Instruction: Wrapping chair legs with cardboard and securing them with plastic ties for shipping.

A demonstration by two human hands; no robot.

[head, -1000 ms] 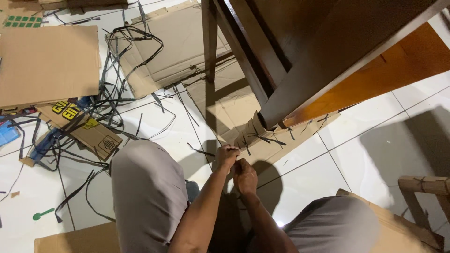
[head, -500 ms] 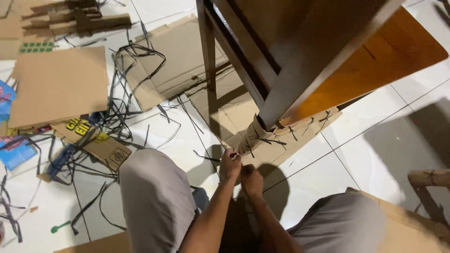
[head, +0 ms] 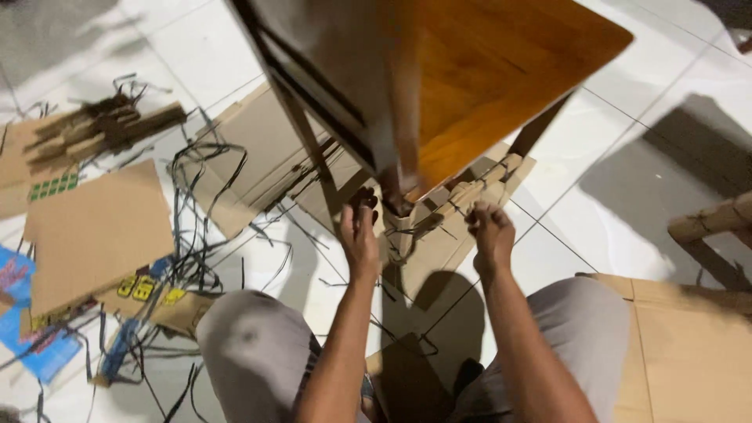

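The left hand [head: 359, 235] and right hand [head: 490, 233], earlier pinched together low at centre frame, now sit apart. Each is closed on the brown cardboard wrapping [head: 439, 205] around the dark wooden chair leg [head: 401, 168] at frame centre, above the white tiled floor [head: 627, 157]; tying appears finished, and seating the wrap has begun.

- Flat brown cardboard sheet [head: 98, 227] lying on the white tile floor [head: 627, 149], off to the left.
- Black plastic straps [head: 204, 211] in a messy tangle beside it.
- Blue package [head: 31, 329] — near the left edge, partly under straps.
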